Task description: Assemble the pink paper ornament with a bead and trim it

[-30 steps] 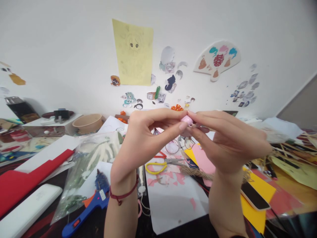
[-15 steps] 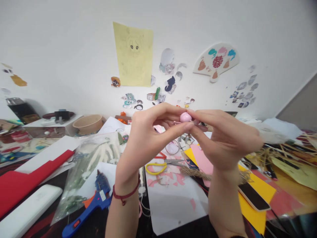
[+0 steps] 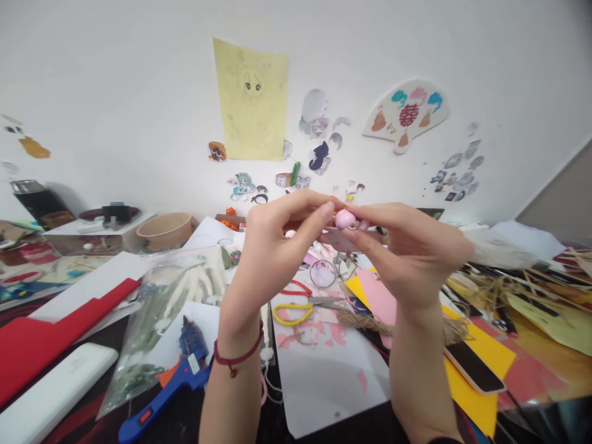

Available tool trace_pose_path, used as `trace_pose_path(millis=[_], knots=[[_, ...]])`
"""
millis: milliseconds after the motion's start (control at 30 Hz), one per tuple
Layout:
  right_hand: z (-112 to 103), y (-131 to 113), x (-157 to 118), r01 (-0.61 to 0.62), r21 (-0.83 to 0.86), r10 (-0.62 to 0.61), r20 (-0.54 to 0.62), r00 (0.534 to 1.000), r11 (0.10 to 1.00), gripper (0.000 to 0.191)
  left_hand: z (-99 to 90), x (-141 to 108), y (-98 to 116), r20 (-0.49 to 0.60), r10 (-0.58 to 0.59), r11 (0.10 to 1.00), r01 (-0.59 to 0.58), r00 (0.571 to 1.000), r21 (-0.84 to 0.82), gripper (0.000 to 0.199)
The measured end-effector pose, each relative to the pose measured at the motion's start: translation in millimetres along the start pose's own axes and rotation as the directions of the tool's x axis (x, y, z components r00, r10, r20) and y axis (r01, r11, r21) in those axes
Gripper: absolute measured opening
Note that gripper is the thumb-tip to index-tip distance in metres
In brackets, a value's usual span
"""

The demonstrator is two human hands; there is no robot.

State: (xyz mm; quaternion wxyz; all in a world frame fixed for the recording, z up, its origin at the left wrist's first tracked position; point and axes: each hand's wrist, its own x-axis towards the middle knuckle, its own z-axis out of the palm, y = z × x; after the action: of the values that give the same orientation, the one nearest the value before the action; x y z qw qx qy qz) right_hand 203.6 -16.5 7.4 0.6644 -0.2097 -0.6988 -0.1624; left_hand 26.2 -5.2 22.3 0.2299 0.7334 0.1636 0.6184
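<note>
A small, glossy pink ball [image 3: 345, 219] is held up in front of the wall between my two hands. My right hand [image 3: 407, 250] pinches it from the right, thumb below and index finger above. From the left, my left hand [image 3: 284, 253] is closed at its near side, with the thumb tip by the index finger. Just beneath the ball shows a flat pinkish piece [image 3: 340, 240], partly hidden by the fingers. Below the hands lie yellow- and red-handled scissors [image 3: 293, 313] on white paper [image 3: 330, 382] with pink scraps.
A blue glue gun [image 3: 173, 385] and a clear plastic bag [image 3: 152, 327] lie at left, beside a white case [image 3: 60, 394]. Right of my forearm, a phone [image 3: 475, 367] rests on yellow paper. Twine [image 3: 365, 322] and dried stalks [image 3: 531, 277] clutter the right side.
My left thumb has drawn back from the ball's lower front, moving up and left. My right hand has shifted slightly left, and more of the flat pinkish piece shows.
</note>
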Motion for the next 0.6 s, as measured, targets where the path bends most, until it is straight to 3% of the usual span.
trace_pose_path(millis=[200,367,533,600], knots=[[0,10,-6,-0.133,0.092,0.133,0.005,0.991,0.987,0.031,-3.8,4,-17,-0.174,0.014,0.987,0.014,0.985,0.158,0.013],[3,12,-5,-0.163,0.18,0.166,-0.001,0.986,0.97,0.031,-4.3,11,-39,-0.241,0.027,0.945,0.054,0.97,0.324,0.014],[4,10,-4,-0.228,0.161,0.229,0.008,0.973,0.96,0.029,0.3,14,-61,-0.259,-0.027,0.816,0.171,0.965,0.552,0.053],[4,11,-5,-0.241,0.17,0.241,0.023,0.97,0.955,0.029,0.6,14,-71,-0.218,-0.017,0.745,0.158,0.976,0.648,0.039]])
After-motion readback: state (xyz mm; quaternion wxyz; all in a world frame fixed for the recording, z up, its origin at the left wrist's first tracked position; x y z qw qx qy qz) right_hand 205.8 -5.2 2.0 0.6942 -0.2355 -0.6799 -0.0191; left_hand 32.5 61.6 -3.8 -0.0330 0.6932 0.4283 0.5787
